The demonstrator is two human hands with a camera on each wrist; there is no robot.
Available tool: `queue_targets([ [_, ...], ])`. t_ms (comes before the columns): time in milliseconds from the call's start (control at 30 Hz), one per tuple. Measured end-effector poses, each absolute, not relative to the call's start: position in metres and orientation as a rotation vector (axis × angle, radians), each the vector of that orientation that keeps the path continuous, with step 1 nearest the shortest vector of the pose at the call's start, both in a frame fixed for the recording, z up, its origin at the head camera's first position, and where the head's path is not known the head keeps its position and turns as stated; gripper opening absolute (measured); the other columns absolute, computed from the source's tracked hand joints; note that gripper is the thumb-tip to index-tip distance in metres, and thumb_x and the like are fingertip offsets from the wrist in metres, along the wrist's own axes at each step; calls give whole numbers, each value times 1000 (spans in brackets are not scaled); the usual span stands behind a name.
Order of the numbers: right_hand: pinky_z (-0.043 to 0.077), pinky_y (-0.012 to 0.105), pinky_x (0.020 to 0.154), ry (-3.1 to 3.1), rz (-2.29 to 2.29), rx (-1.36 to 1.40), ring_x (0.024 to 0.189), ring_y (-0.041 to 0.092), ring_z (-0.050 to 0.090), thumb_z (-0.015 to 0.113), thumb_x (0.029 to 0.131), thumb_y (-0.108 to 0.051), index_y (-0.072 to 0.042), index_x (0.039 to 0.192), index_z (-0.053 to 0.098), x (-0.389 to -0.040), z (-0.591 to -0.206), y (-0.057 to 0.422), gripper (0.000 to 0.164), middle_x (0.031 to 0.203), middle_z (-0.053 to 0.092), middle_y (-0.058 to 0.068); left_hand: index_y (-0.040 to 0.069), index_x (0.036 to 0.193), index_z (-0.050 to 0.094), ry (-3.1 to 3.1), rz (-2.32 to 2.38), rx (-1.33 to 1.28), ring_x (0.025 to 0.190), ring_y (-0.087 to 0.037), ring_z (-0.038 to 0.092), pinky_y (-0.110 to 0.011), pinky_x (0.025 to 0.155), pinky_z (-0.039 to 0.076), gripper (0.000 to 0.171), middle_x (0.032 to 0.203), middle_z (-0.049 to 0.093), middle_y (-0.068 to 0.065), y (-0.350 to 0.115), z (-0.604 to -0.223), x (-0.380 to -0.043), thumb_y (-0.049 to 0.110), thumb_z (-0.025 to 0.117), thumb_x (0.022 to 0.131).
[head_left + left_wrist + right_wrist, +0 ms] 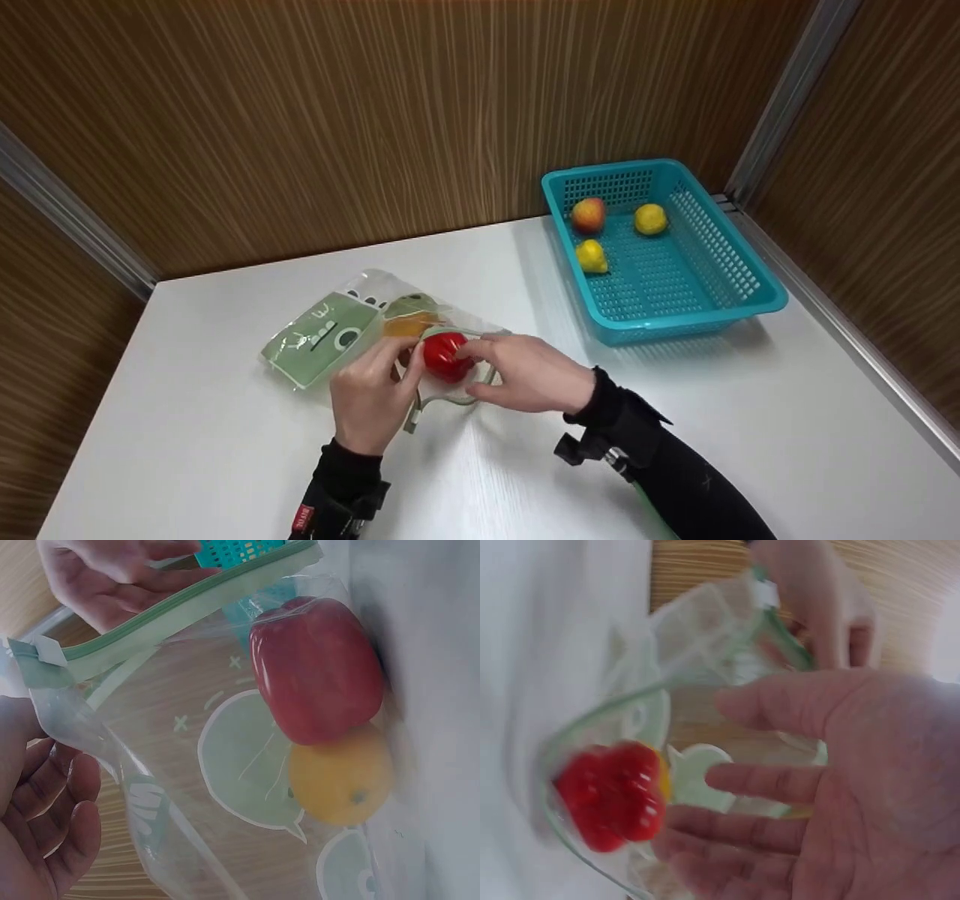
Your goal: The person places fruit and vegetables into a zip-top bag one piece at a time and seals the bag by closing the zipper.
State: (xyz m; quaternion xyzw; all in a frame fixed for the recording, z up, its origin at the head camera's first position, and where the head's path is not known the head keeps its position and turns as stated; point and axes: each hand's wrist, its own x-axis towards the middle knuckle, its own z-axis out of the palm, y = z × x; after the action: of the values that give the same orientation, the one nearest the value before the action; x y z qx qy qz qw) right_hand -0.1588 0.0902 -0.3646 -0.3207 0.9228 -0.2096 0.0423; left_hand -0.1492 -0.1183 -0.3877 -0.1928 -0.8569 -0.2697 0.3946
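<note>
A clear zip bag with a green cartoon print lies on the white table, its green-edged mouth turned toward me. Just inside that mouth is a red bell pepper, also seen in the left wrist view. Behind the pepper, an orange-yellow fruit sits in the bag. My left hand pinches the bag's rim at the left side of the opening. At the opening's right, my right hand has its fingers extended over the pepper; whether they touch it cannot be told.
A turquoise basket stands at the back right. It holds a red-yellow apple-like fruit, a yellow lemon-like fruit and a yellow pear. Wood-grain panels enclose the table's back and sides.
</note>
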Motion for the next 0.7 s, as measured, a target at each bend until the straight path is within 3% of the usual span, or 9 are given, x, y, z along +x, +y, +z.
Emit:
queue_targets([
  [167,53,25,80,2805,-617,-1039,91,6,62,62,89,-38,-22,124,60,-158,-350,113,39,109,67,-7,11,82,70,-2177,-679,-485,53,-7,55,-18,47,40,5,66,66,2,-119,-387,-149,12,73,78],
  [700,53,31,92,2920,-687,-901,106,11,61,63,88,-39,-23,126,59,-161,-345,140,41,118,65,-3,10,82,71,-2191,-680,-482,53,-6,53,-17,48,40,4,66,66,2,-118,-387,-148,13,72,80],
])
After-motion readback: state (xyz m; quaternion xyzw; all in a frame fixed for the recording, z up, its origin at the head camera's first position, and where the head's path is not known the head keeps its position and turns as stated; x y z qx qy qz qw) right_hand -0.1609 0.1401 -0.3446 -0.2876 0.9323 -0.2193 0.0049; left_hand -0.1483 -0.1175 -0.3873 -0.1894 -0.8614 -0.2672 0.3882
